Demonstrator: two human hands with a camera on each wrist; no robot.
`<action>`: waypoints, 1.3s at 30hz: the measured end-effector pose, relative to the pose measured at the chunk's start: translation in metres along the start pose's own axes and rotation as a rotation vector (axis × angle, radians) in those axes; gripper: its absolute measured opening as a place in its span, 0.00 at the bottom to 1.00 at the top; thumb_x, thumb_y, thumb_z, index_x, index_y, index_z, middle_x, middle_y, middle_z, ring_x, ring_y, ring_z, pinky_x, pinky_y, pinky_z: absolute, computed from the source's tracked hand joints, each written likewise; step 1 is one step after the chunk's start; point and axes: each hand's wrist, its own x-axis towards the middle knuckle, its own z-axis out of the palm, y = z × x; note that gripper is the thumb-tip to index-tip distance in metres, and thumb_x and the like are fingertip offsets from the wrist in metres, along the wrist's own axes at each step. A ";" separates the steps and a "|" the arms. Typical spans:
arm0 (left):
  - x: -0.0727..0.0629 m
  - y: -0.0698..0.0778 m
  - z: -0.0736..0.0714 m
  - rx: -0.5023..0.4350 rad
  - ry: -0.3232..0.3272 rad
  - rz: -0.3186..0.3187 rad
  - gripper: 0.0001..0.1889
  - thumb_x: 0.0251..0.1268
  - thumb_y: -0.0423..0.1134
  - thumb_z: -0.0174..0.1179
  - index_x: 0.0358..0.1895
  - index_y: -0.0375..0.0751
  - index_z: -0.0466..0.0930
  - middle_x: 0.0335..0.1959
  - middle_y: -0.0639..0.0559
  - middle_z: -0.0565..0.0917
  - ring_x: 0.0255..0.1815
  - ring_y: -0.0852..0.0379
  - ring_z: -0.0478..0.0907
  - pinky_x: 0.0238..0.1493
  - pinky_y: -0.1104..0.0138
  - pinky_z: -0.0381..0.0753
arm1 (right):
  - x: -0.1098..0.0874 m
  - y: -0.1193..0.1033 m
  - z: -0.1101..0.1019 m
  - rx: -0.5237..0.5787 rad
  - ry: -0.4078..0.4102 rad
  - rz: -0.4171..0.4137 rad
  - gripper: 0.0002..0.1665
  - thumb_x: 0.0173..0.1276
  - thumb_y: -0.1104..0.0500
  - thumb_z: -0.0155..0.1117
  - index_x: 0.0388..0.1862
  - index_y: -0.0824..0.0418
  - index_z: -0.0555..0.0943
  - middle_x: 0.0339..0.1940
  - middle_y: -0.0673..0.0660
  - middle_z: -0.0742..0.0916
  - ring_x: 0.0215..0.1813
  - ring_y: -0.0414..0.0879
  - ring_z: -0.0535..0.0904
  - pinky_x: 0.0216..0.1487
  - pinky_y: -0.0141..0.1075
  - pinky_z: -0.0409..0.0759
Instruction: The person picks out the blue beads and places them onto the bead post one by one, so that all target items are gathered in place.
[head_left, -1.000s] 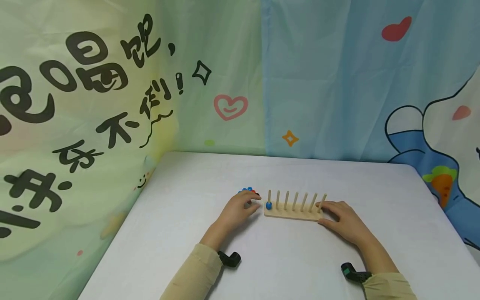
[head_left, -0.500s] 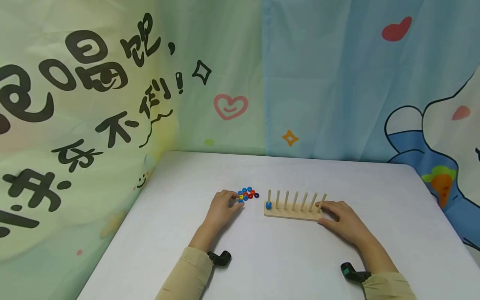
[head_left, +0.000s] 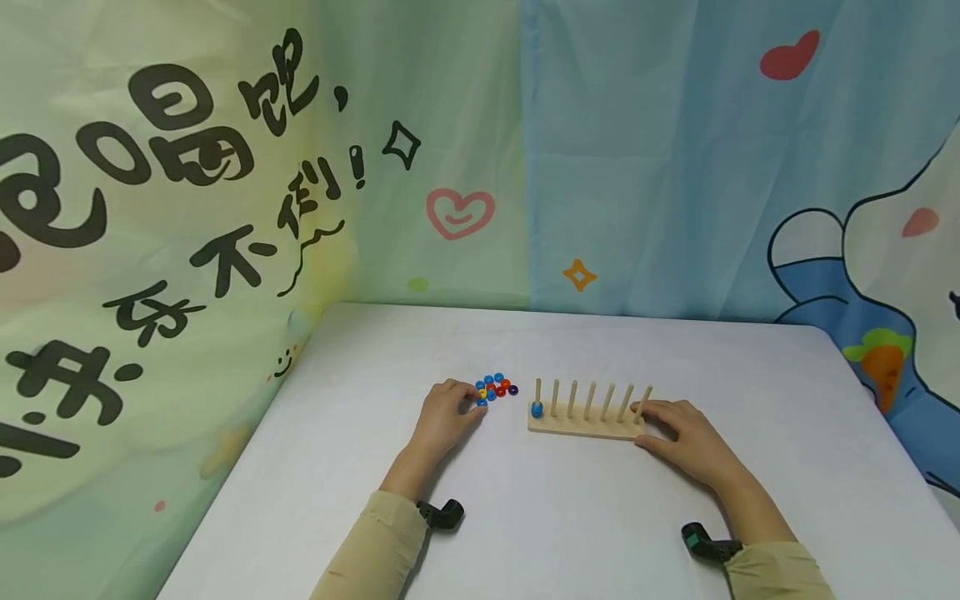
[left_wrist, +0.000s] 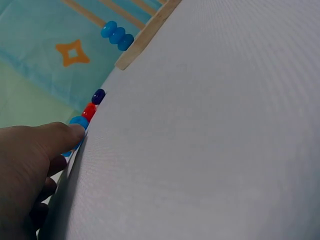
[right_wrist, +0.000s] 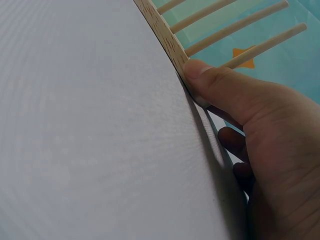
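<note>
My left hand (head_left: 442, 417) is at the left edge of a cluster of small beads (head_left: 501, 392), blue, red, yellow and dark purple. Its thumb and index finger are at the near-left beads; in the left wrist view the thumb overlaps a blue bead (left_wrist: 79, 121), and I cannot tell whether the fingers pinch one. My right hand (head_left: 686, 437) grips the right end of a wooden peg board (head_left: 585, 427), thumb on its front edge (right_wrist: 172, 50) and fingers behind. Upright pegs stand in a row along the board. Three blue beads (left_wrist: 117, 35) are stacked on the leftmost peg.
Both forearms rest over a white-covered table (head_left: 570, 517). A black wrist device (head_left: 444, 515) sits on the left wrist, another black device (head_left: 708, 543) on the right. Printed curtains (head_left: 637, 167) hang behind and to the left of the table.
My left hand has moved left from beside the peg board to the bead cluster, uncovering most beads, and has stayed there over the last half second. My right hand keeps its hold.
</note>
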 end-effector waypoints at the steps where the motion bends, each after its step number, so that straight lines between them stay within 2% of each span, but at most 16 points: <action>1: 0.000 0.000 0.000 0.001 -0.003 -0.004 0.14 0.62 0.49 0.68 0.45 0.46 0.84 0.47 0.51 0.84 0.52 0.49 0.77 0.59 0.56 0.75 | 0.000 0.000 0.000 0.000 0.000 0.000 0.31 0.63 0.45 0.71 0.62 0.57 0.79 0.60 0.62 0.82 0.62 0.59 0.72 0.63 0.60 0.66; 14: 0.000 0.002 0.000 0.007 -0.012 0.000 0.13 0.63 0.48 0.68 0.45 0.47 0.84 0.48 0.51 0.84 0.53 0.50 0.77 0.59 0.56 0.75 | 0.000 0.000 0.000 -0.008 -0.004 0.011 0.32 0.63 0.43 0.70 0.62 0.57 0.79 0.61 0.61 0.82 0.61 0.59 0.72 0.63 0.60 0.67; 25: 0.002 0.008 -0.008 -0.074 -0.035 0.018 0.12 0.65 0.47 0.66 0.46 0.47 0.83 0.47 0.53 0.84 0.50 0.54 0.77 0.55 0.59 0.78 | 0.000 -0.001 0.000 -0.012 -0.002 0.011 0.32 0.63 0.44 0.70 0.62 0.58 0.79 0.61 0.62 0.82 0.61 0.59 0.73 0.63 0.60 0.68; 34: 0.010 0.020 -0.020 -0.155 -0.058 0.071 0.10 0.68 0.46 0.63 0.48 0.49 0.82 0.45 0.56 0.84 0.47 0.58 0.76 0.51 0.61 0.78 | 0.000 -0.001 0.002 -0.016 0.011 0.008 0.32 0.63 0.44 0.71 0.61 0.57 0.79 0.60 0.61 0.82 0.60 0.57 0.73 0.62 0.59 0.68; 39: 0.018 0.033 -0.028 -0.168 -0.047 0.140 0.11 0.67 0.45 0.64 0.49 0.47 0.83 0.43 0.56 0.85 0.46 0.56 0.77 0.50 0.62 0.78 | 0.000 -0.001 0.001 -0.011 0.006 0.003 0.31 0.63 0.44 0.71 0.61 0.57 0.79 0.60 0.61 0.82 0.60 0.58 0.73 0.62 0.59 0.68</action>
